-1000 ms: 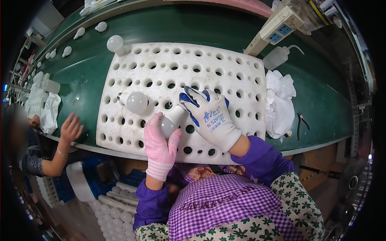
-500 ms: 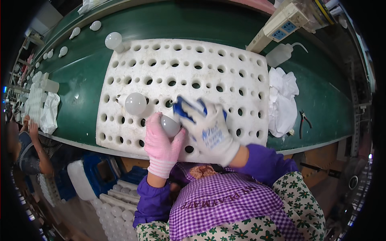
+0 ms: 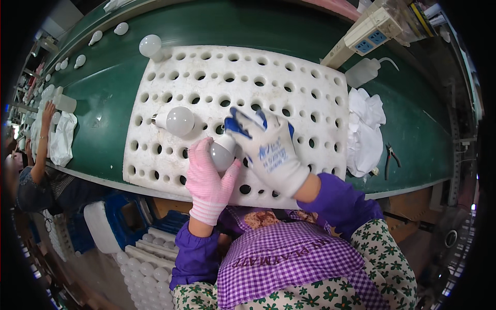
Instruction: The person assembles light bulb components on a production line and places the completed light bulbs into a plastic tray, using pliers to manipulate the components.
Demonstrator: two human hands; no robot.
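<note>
My left hand [image 3: 212, 175], in a pink striped glove, is closed around the round white globe of a light bulb [image 3: 222, 153]. The bulb's neck points away from me and to the right. At that base end, my right hand [image 3: 268, 144], in a white glove with blue-coated fingers, has its fingers bent around the bulb; the base itself is mostly hidden by them. Both hands are over a white foam board [image 3: 206, 88] with rows of large and small holes. A second light bulb [image 3: 180, 121] lies on its side on the board, just left of my hands.
Another bulb [image 3: 150, 46] stands at the board's far left corner. On the green table [image 3: 103, 124] are a white cloth [image 3: 366, 134], pliers [image 3: 392, 160], a squeeze bottle [image 3: 364, 71] and a power strip [image 3: 368, 37]. Bulbs fill a tray [image 3: 147, 279] below left. A co-worker's arm [image 3: 41, 139] is at left.
My right hand has moved slightly over the bulb's base, its fingers now sharper. My left hand still holds the globe. At the far left, the co-worker's arm has reached forward.
</note>
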